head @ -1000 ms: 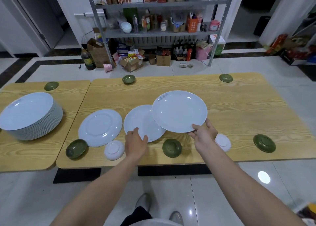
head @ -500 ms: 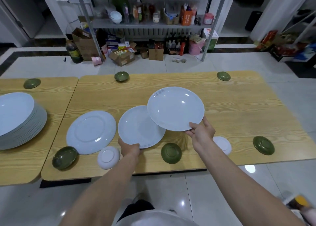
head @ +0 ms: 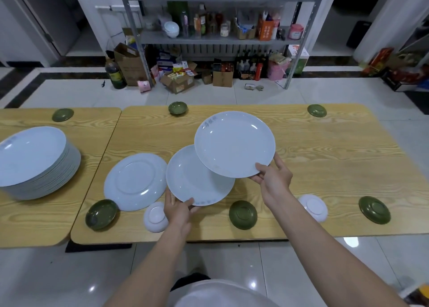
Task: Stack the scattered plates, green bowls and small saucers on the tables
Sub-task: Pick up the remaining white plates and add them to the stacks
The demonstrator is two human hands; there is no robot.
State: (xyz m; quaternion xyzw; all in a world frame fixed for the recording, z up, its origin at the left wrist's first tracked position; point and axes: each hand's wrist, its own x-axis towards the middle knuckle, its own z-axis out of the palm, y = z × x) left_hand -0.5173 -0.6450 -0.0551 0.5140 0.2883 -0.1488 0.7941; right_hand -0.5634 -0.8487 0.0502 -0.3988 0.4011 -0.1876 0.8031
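Grey metal shelving (head: 218, 38) loaded with bottles and boxes stands at the far wall. Nearer, two wood-grain tables stand edge to edge: the left worktop (head: 92, 132) and the right worktop (head: 336, 167).

Left worktop: a tall plate stack (head: 34, 162) sits at its left side. One far-left green bowl (head: 62, 115) sits at the far edge.

Right worktop, centre: the right hand (head: 274, 179) holds the upper plate (head: 234, 144) by its near right rim, thumb on top, fingers (head: 279, 165) curled round the edge. This plate is raised and tilted, and overlaps the far right part of the lower plate (head: 192, 181). The left hand (head: 177, 210) grasps the lower plate at its near rim, thumb on top, the other fingers beneath. Whether the two plates touch cannot be told. Just left of the lower plate, an inverted plate (head: 135, 181) lies bottom up.

Near edge, left to right:
- upright green bowl (head: 101, 213)
- left saucer (head: 155, 217), bottom up, just beside the left hand
- middle green bowl (head: 243, 215), bottom up, between the forearms
- right saucer (head: 313, 208), partly behind the right forearm
- right green bowl (head: 374, 210), bottom up

Far edge: far green bowl (head: 178, 108) and far-right green bowl (head: 316, 110).
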